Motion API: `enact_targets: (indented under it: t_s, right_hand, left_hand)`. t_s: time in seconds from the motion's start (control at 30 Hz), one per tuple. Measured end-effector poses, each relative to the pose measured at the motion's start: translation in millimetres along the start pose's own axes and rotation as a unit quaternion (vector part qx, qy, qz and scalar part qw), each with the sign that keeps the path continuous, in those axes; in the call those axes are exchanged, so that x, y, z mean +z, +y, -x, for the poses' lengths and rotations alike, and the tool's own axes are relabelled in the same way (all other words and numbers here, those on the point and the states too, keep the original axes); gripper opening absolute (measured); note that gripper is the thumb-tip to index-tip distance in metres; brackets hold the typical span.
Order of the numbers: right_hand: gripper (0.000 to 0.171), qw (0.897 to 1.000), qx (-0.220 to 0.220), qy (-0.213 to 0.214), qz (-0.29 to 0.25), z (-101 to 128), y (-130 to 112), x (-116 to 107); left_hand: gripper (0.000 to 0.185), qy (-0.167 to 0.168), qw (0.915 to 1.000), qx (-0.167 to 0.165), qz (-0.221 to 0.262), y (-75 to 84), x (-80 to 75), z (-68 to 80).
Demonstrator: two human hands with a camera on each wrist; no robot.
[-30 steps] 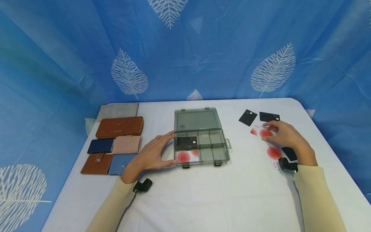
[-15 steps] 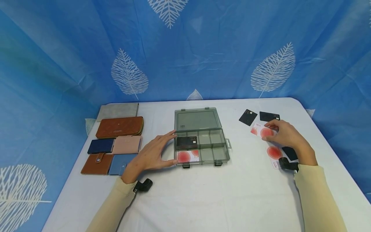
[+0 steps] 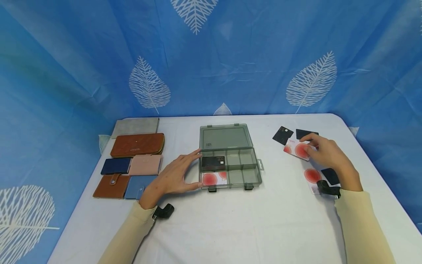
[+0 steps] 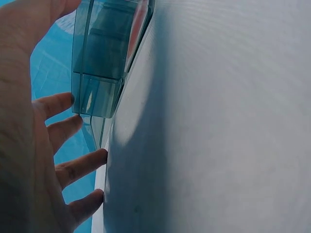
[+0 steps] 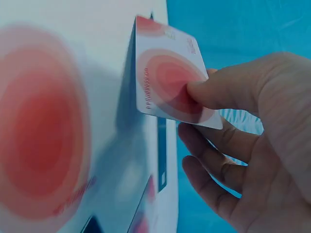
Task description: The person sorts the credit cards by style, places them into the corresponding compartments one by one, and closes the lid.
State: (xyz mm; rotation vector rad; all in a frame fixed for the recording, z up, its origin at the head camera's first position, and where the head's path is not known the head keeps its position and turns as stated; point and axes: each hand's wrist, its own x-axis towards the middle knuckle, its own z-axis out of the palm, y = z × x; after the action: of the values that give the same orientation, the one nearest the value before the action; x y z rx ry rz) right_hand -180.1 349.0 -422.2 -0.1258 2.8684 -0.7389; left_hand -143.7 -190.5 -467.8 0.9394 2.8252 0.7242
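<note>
Right hand (image 3: 324, 154) now pinches the red-spotted white card (image 3: 298, 151), lifted off the worktop (image 3: 250, 220) and tilted where earlier it lay flat, while left hand (image 3: 174, 178), fingers relaxed, stays touching the grey compartment box (image 3: 242, 168).

Bare white table (image 3: 237, 223) across the lower middle of the frame, open organiser box (image 3: 229, 161) at centre, wallets (image 3: 132, 165) at left, loose cards (image 3: 296, 139) blocking the right.

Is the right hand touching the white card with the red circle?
Touching. The right wrist view shows the right hand pinching the white card, thumb on its red circle and fingers underneath, lifted off the table.
</note>
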Motion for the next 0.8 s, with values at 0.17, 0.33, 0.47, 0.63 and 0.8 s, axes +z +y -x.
enact_targets:
  t_s: [0.17,0.33,0.47,0.63,0.8]
  right_hand:
    - [0.037,1.000,-0.014,0.027,0.000,2.7,-19.5,-0.5]
    - [0.034,0.998,-0.043,0.047,-0.007,6.5,-43.7,3.3]
    - [0.031,0.994,-0.077,0.076,-0.015,9.2,-65.7,11.0]
    - [0.024,0.982,-0.148,0.117,-0.033,12.2,-88.6,21.8]
    - [0.025,0.972,-0.192,0.121,-0.052,13.0,-102.3,32.7]
  left_hand:
    - [0.104,-0.002,1.0000,0.002,0.001,0.5,0.4,0.2]
    - [0.103,-0.002,1.0000,0.006,0.007,0.8,0.8,1.3]
    - [0.103,-0.001,0.9999,0.009,0.007,1.3,0.5,1.8]
    - [0.103,0.003,0.9997,0.021,0.011,0.8,-0.1,1.1]
    - [0.102,0.009,0.9997,0.021,0.007,0.6,-0.1,0.0]
